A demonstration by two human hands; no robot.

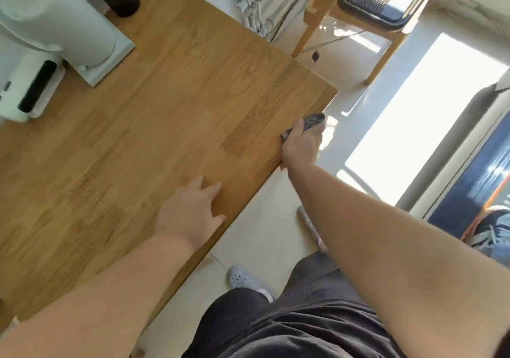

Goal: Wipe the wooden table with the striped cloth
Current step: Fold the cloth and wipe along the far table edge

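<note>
Both hands are reaching over the table point(165, 109): the right hand point(299, 143) is gripping the bunched cloth point(313, 121) and pressing it against the table's edge near the corner, while the left hand point(193, 214) is lying flat on the wood, fingers straight, holding nothing. A white appliance point(55, 21) is standing on the table's far left, and a chair point(372, 4) is standing beyond it.

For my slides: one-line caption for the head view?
Right hand grips the striped cloth at the wooden table edge; left hand rests flat.
</note>
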